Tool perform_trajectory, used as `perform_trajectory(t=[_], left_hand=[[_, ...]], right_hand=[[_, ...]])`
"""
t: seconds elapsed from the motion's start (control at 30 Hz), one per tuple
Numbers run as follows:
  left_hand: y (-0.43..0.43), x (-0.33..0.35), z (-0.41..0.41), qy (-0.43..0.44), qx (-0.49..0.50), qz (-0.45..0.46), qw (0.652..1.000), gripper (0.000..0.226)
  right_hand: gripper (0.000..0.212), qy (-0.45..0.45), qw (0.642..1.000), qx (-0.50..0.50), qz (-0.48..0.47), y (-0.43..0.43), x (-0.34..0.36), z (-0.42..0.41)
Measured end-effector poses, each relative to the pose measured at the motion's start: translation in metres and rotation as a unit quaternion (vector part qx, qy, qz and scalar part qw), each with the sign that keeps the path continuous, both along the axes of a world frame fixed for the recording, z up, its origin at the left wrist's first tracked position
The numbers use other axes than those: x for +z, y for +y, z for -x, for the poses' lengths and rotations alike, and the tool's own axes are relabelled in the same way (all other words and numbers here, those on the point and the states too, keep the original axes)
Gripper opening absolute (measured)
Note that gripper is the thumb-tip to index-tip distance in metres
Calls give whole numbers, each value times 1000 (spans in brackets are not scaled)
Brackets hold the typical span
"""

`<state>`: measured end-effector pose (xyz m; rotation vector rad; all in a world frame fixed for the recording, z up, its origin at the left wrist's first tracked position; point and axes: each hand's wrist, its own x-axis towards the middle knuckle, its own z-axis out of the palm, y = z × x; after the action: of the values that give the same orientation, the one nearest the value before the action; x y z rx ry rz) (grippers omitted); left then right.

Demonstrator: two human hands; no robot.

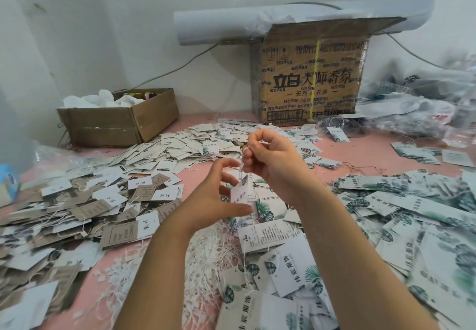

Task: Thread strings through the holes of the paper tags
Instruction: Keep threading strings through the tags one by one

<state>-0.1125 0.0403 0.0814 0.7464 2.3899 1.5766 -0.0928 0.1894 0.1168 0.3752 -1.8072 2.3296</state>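
My right hand (273, 161) is raised over the pink table and pinches a thin white string (242, 166) between thumb and forefinger. A white paper tag (239, 192) with a green leaf print hangs from that string. My left hand (216, 198) is cupped just left of the hanging tag, fingers spread and curved, thumb stretched under its lower edge; whether it touches the tag I cannot tell. A heap of loose white strings (208, 255) lies between my forearms.
Leaf-print tags (412, 216) pile up at the right, brown and white tags (77, 206) at the left, more white tags (190, 144) behind. A small open cardboard box (116, 123), a large printed carton (309, 80) and plastic bags (425, 105) line the back.
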Motion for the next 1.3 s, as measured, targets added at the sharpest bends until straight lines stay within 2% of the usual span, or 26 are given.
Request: perform_trajectory(t=[0.13,0.33,0.43,0.57,0.67,0.7,0.73,0.8,0.87,1.0,1.13,1.2,1.3], left_hand=[[-1,-2,4,14,19,-25,999,47],[-7,2,5,14,17,-129,991,47],[-6,4,4,11,25,-175,984,48],[-4,4,4,19,33,-186,982,46],[-3,5,3,18,39,-199,979,45],[-2,6,3,16,41,-204,978,45],[-2,6,3,15,43,-208,977,46],[-2,6,3,13,49,-213,976,48],[-1,6,3,11,54,-208,977,47],[-3,7,3,-8,53,-177,983,46],[-9,6,4,-31,75,-139,987,41],[-13,4,6,-38,88,-109,989,40],[-18,-2,9,-31,105,-12,994,27]], right_hand=[[21,8,999,-27,20,6,1,0],[16,-45,995,-71,-50,23,-5,3],[21,-71,994,-39,-77,27,-8,3],[25,-95,988,40,-115,27,-7,1],[50,-100,978,80,-163,27,-8,0],[53,-93,974,94,-183,27,-7,-1],[48,-85,970,104,-202,26,-7,-2],[21,-67,968,94,-222,25,-7,-3],[3,-59,969,74,-230,25,-8,-2],[14,-74,966,81,-232,28,-8,-1],[15,-99,957,103,-251,36,-8,-2],[13,-121,945,138,-272,40,-7,-4],[7,-161,896,201,-361,42,-5,-8]])
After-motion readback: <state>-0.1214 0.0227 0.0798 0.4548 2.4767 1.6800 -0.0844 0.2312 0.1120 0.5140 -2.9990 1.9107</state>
